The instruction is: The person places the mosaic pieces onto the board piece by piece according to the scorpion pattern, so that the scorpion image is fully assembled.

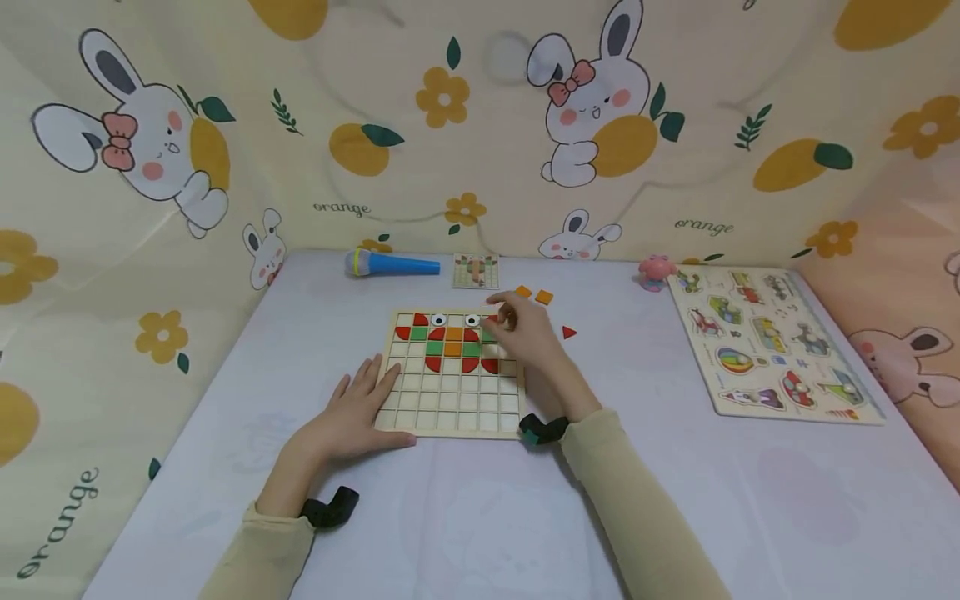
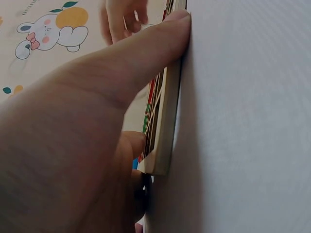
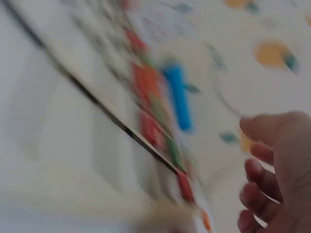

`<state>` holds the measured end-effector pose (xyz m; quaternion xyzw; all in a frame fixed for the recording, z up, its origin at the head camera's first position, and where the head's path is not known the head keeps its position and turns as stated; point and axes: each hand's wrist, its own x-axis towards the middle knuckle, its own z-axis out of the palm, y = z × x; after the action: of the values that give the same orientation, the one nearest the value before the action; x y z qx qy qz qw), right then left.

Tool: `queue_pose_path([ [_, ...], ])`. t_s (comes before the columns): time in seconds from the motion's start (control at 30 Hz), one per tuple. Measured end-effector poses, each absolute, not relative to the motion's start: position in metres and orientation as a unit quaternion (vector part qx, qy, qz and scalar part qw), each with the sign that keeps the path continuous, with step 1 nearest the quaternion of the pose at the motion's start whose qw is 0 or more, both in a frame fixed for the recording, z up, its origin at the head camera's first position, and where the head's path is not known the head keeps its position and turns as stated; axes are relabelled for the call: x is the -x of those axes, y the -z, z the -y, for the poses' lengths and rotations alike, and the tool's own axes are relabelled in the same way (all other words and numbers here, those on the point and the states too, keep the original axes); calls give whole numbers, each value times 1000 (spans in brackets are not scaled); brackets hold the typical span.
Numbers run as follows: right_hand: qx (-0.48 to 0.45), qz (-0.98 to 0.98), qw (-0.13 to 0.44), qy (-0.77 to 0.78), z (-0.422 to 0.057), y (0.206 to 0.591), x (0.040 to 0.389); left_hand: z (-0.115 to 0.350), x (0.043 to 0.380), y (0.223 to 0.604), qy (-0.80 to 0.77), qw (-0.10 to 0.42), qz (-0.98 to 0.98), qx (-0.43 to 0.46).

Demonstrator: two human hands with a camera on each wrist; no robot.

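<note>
A pale wooden grid board (image 1: 446, 402) lies flat on the white table. Red, green and orange tiles fill part of its upper rows, with two white eye pieces (image 1: 438, 320) near the top edge. My left hand (image 1: 348, 421) is spread at the lower left corner. Its thumb (image 2: 160, 36) lies along the front edge and the fingers reach the left edge. Over the upper right corner hovers my right hand (image 1: 528, 332), covering some cells. Its fingers (image 3: 262, 201) bend loosely in the right wrist view, with nothing visible between them.
Beyond the board lie two orange squares (image 1: 544, 297), a patterned card (image 1: 476, 271) and a blue toy microphone (image 1: 401, 265). A red triangle (image 1: 569, 332) is right of the right hand. Farther right are a pink toy (image 1: 656, 271) and a picture puzzle board (image 1: 738, 332).
</note>
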<state>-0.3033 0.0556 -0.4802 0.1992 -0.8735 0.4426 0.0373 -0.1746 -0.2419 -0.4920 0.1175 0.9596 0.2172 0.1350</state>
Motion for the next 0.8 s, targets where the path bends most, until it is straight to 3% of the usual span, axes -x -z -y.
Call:
queue_pose_path([
  [0.13,-85,869,99,-476,-102,482,319,240,175,493,-214,137,-960,-116],
  [0.3,0,900,91,-426,-131,504,333,241,175,494,-211,138,-961,-110],
  [0.53,-31,953,66,-293,-124,507,349,246,177,493,-208,133,-963,-107],
  [0.8,-37,957,79,-275,-128,513,356,245,177,498,-215,144,-959,-114],
])
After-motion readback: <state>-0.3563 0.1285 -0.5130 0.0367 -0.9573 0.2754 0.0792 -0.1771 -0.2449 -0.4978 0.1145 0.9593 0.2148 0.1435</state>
